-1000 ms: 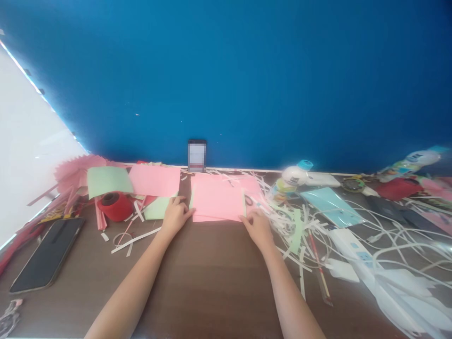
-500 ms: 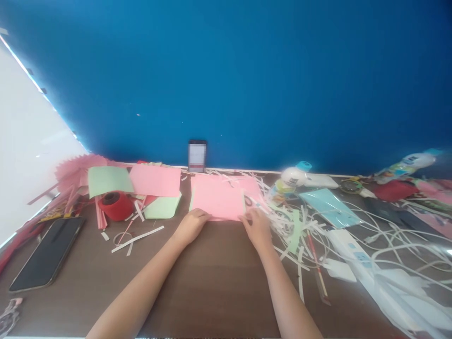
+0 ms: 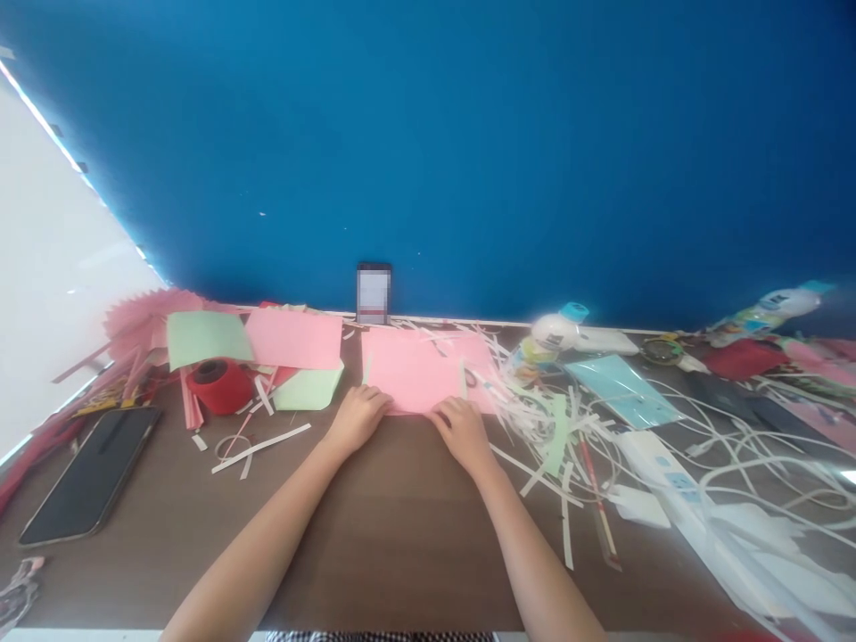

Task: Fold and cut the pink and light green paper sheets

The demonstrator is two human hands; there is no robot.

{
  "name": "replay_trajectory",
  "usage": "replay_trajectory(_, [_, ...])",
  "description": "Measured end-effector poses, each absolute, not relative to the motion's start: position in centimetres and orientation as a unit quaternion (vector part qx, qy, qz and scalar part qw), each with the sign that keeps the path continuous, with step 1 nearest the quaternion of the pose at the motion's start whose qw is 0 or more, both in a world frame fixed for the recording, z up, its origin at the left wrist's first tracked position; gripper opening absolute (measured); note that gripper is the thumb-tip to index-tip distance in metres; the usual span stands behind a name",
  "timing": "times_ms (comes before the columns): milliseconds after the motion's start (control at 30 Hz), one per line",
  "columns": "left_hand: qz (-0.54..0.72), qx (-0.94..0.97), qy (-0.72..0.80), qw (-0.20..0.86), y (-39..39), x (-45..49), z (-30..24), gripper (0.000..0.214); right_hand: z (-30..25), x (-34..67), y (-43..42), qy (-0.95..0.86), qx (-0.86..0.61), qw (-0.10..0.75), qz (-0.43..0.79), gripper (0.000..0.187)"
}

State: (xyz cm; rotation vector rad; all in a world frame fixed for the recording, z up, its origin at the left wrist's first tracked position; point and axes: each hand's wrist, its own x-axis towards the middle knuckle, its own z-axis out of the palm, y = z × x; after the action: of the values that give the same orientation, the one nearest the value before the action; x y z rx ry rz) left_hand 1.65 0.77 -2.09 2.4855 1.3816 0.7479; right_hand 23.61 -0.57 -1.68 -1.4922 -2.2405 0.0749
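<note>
A pink sheet of paper (image 3: 415, 382) lies in the middle of the table, its long near edge toward me. Narrow green edges show at its left and right sides. My left hand (image 3: 359, 417) is at the near left corner, with curled fingers on the paper's edge. On the right half of that edge, the fingers of my right hand (image 3: 463, 432) are bent and pinch the paper. Behind the sheet and to its right, more pink paper (image 3: 478, 349) sticks out. The undersides of my fingertips are hidden.
To the left are a red spool (image 3: 222, 389), green paper (image 3: 209, 339) and a dark phone (image 3: 92, 473). Another phone (image 3: 373, 294) leans on the blue wall. At right lie white paper strips (image 3: 535, 415), a glue bottle (image 3: 548, 337), cables and a power strip (image 3: 675, 486).
My right hand has slid left along the near edge, closer to my left hand. My left hand has shifted slightly left. The paper stays in about the same place.
</note>
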Motion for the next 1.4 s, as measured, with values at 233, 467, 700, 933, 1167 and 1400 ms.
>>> replay_trajectory(233, [0.271,0.814,0.494,0.138,1.2,0.8,-2.0,0.024,-1.8,23.5,-0.6,-0.793,-0.567,0.222,0.027,0.033])
replay_trajectory(467, [0.256,0.813,0.504,0.139,1.4,0.3,-1.7,0.025,-1.8,23.4,-0.5,-0.776,-0.593,0.215,0.000,0.036])
replay_trajectory(700, [0.255,0.807,0.519,0.120,1.8,0.5,-2.3,0.023,-2.3,22.9,-0.4,-0.755,-0.615,0.229,-0.005,0.036])
replay_trajectory(933, [0.228,0.833,0.504,0.012,1.1,1.2,-1.7,0.019,-2.4,22.6,-0.5,-0.746,-0.626,0.225,-0.034,0.037])
replay_trajectory(1167, [0.230,0.876,0.424,0.018,-1.2,3.9,-2.4,0.029,-2.3,22.8,-0.6,-0.744,-0.632,0.208,-0.065,0.033])
replay_trajectory(1400, [0.209,0.887,0.409,0.036,-1.4,3.8,-3.0,0.038,-1.6,20.7,-2.2,-0.787,-0.554,0.253,-0.098,0.029])
